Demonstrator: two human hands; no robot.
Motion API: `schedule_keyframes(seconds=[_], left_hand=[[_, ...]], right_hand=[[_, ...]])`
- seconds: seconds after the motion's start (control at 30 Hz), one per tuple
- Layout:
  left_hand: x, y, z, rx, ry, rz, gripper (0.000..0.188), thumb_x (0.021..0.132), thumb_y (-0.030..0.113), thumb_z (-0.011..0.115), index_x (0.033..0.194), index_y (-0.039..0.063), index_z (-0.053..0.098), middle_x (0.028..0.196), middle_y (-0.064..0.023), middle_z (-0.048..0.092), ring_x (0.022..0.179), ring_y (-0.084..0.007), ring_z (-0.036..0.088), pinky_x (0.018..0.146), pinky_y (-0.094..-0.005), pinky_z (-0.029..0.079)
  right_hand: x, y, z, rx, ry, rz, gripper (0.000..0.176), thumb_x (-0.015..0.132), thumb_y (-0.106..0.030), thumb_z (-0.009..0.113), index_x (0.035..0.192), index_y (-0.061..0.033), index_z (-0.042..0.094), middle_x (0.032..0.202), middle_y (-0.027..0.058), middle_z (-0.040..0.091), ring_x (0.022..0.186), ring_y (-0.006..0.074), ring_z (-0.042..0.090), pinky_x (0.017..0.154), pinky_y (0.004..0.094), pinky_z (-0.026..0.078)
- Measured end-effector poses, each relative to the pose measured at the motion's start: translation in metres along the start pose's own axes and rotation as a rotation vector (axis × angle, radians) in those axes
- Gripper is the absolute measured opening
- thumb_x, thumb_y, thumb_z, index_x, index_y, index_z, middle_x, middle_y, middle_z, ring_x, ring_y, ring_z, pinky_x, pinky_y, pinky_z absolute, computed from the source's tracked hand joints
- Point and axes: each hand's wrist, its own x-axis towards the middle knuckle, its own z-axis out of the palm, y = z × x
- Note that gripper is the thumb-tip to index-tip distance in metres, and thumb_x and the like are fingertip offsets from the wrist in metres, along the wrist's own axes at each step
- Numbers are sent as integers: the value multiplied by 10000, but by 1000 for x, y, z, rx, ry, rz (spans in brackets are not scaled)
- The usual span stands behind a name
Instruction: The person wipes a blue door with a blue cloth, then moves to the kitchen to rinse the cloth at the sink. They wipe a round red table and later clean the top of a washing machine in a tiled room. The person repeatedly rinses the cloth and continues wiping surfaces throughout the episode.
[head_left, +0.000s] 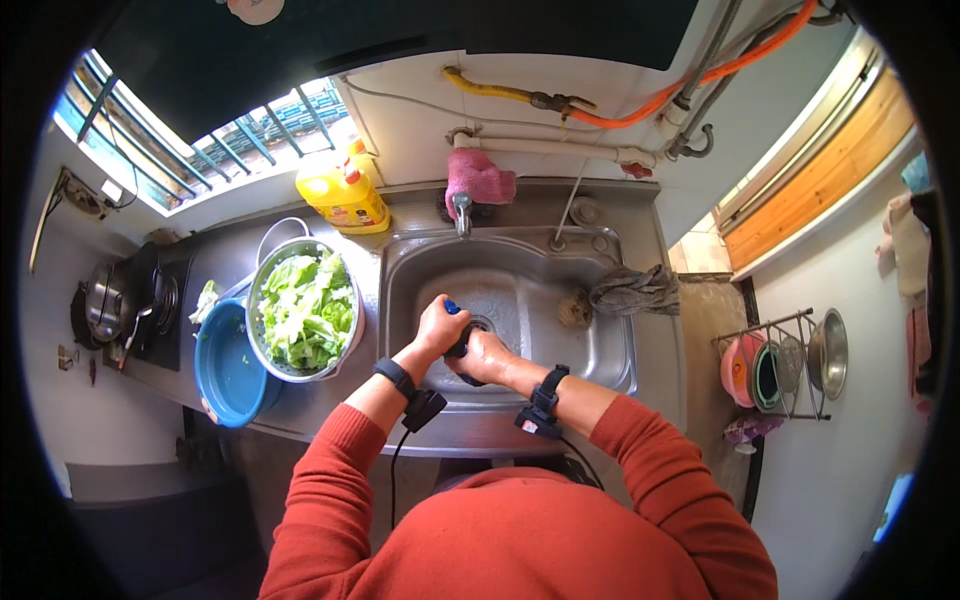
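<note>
Over the left part of the stainless steel sink (551, 360), both hands are closed around a dark object with a blue end (451, 307). It may be a bottle or a cup; the fingers cover most of it. My left hand (439, 328) grips its upper part. Lower and to the right, my right hand (484, 357) wraps around its dark body and looks wet. Behind the hands, the sink's drain (478, 323) is partly hidden. A round brown scrubber (575, 309) lies in the sink's right part.
Left of the sink, a colander (261, 339) of torn lettuce (307, 307) stands beside a blue basin (229, 367). A yellow jug (345, 196) stands behind. A pink cloth (476, 180) hangs behind the faucet (463, 214); a grey rag (637, 290) drapes over the right rim.
</note>
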Motion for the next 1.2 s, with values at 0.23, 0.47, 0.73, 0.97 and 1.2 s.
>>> schedule_keyframes(seconds=[0.23,0.47,0.73,0.97,1.2], left_hand=[[6,-5,2,253,-110,90,398,766,220,671,1041,-64,626,1044,-318,658,1054,-445,627,928,-458,502],[0,23,-48,-97,-355,184,615,842,306,724,1308,9,454,1102,-221,629,1008,-314,638,887,-397,510],[-24,69,-114,-1198,-1007,134,685,928,217,683,1500,146,313,1278,-106,570,1158,-238,600,947,-394,518],[-29,81,-110,-1087,-674,93,181,920,234,700,988,77,640,800,-15,622,698,-124,612,630,-274,525],[-2,55,-78,-777,-564,-4,247,938,312,673,864,80,630,742,8,568,630,-106,536,561,-283,469]], right_hand=[[4,-2,28,-130,70,16,379,779,-299,705,1022,-10,675,975,268,686,960,418,666,832,473,535],[-3,-12,-24,159,-85,32,438,823,-331,753,1147,-52,656,1007,97,702,927,194,650,858,339,503],[-48,-54,-38,1409,-354,47,530,867,-401,701,1213,-13,594,1027,102,684,893,193,684,822,327,565],[-64,-72,-19,1431,-250,-77,513,875,-396,729,1220,-49,574,1039,27,656,902,123,648,817,256,531],[-49,-78,-9,524,73,-25,589,765,-406,802,1139,-7,583,945,49,610,844,148,576,782,280,483]])
